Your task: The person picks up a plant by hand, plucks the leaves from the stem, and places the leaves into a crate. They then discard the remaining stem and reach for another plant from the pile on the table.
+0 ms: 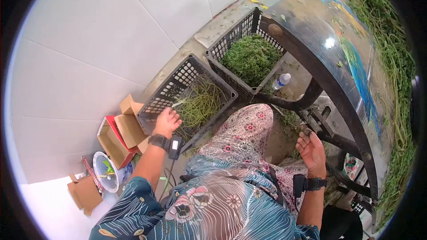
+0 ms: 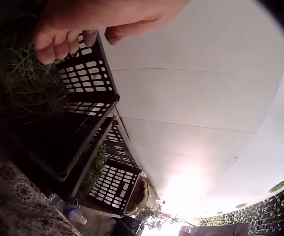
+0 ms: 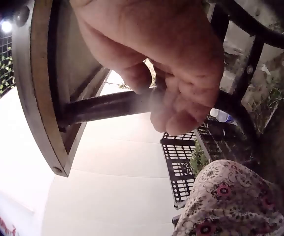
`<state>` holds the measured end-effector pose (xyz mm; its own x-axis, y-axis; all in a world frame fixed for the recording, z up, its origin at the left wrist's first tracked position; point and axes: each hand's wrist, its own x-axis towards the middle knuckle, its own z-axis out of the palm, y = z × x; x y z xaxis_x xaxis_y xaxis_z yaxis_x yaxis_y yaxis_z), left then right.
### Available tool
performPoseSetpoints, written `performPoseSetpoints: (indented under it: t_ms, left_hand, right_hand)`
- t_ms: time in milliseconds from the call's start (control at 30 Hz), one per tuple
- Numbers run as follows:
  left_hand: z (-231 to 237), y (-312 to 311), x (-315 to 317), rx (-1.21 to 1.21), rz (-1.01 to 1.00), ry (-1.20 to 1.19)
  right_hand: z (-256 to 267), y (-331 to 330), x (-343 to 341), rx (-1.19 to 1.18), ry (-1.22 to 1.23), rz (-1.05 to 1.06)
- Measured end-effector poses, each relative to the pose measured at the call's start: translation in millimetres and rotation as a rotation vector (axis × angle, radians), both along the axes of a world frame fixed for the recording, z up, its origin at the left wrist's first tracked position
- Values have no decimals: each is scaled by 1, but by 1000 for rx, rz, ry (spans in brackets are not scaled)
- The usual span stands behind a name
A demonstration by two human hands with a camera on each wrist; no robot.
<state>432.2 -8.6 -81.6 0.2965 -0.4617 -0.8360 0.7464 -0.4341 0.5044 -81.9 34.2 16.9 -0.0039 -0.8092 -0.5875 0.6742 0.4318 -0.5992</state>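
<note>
My left hand hovers over the near edge of a black plastic crate, fingers loosely bent and nothing seen in them. Inside that crate lie long thin green stems. The left wrist view shows the same hand beside the crate's slotted wall, with the stems in shadow below. My right hand is raised by the table's dark metal frame, palm up and fingers loosely curled. Something dark shows at its fingertips; I cannot tell whether it is a stain or an object.
A second black crate holds chopped leafy greens, with a water bottle beside it. The table curves along the right, heaped with long greens. Cardboard boxes and a white basin stand left by the wall.
</note>
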Motion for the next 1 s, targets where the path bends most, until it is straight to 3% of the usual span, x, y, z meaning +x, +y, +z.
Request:
performPoseSetpoints:
  t_ms: [133,233,467,567,600,700,833,1000]
  left_hand:
    - [8,3,-18,-202,-107,130]
    - [51,-26,-46,-358,-217,25]
    - [163,-80,-125,-726,-562,-318]
    - [219,-80,-173,-1017,-803,-640]
    - [247,-73,-197,-1042,-862,-781]
    - [266,-79,-249,-1312,-1000,-703]
    - [298,-75,-319,-1574,-1213,-897]
    - [312,-81,-383,-1933,-1147,-1122]
  right_hand:
    - [12,5,-4,-39,78,3]
    - [35,6,3,-126,132,54]
    - [116,35,12,-377,398,240]
    - [159,54,-5,-467,655,254]
    - [173,59,-14,-475,683,212]
    - [209,69,-46,-543,808,75]
    - [242,74,-90,-387,1129,-61]
    - [256,64,-141,-250,1382,-135]
